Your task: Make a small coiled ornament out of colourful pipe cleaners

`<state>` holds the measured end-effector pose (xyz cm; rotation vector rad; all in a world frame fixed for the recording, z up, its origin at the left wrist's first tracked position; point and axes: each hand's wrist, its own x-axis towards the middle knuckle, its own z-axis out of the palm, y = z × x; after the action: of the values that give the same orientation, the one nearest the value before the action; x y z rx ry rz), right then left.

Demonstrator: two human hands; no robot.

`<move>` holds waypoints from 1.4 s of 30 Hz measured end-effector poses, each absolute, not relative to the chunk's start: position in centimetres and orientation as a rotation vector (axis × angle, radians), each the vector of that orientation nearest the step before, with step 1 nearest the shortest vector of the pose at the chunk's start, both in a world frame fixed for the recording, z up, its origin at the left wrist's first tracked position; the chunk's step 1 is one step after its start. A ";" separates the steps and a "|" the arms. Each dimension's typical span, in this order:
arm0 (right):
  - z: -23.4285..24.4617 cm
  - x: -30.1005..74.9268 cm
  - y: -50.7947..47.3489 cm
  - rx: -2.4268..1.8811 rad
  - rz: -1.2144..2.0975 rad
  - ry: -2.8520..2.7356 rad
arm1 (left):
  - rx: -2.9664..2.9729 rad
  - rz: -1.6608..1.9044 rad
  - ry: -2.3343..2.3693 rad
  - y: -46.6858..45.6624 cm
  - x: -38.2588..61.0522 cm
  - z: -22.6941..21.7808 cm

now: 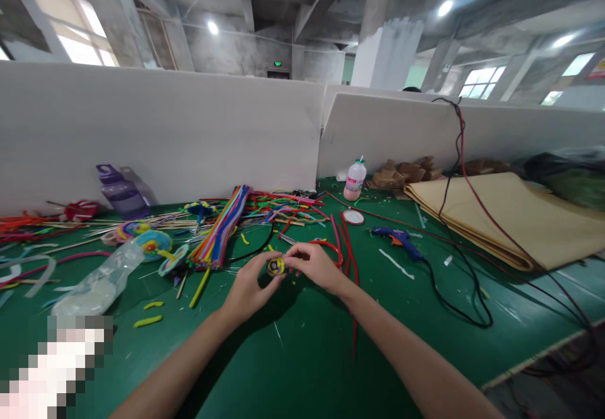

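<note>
A small round coil of yellow and dark purple pipe cleaner point(275, 266) is held up just over the green table. My left hand point(249, 285) pinches it from the left between thumb and fingers. From the right, the bent fingers of my right hand point(312, 266) close at the coil's edge; their tips are partly hidden. Just behind my hands lie scissors with red handles point(334, 252), partly covered by my right hand. A thick bundle of many-coloured pipe cleaners point(222, 230) rests to the left, with finished-looking coiled discs point(152, 244) beyond it.
A blue glue gun point(399, 241) with a black cord lies right. Behind are a roll of white tape point(353, 217), a pink-labelled bottle point(355, 179) and a purple bottle point(121, 192). Folded brown paper point(510, 217) covers the right side. White panels point(165, 129) stand along the back.
</note>
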<state>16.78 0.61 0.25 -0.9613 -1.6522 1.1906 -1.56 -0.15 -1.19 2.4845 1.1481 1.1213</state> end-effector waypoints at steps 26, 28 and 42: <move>0.6 17.0 0.5 -1.068 0.922 -1.742 | 2.545 1.138 1.035 0.0 -1.6 -1.5; 0.7 16.9 0.3 -1.071 0.807 -1.789 | 2.569 1.139 1.025 0.1 -1.7 -1.6; 1.4 18.0 0.6 -1.000 0.715 -2.021 | 2.628 1.144 1.029 0.1 -1.7 -1.8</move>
<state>17.98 0.59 1.45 -0.9997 -2.0206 0.7150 -1.68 0.06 -1.76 2.6277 1.0291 1.1440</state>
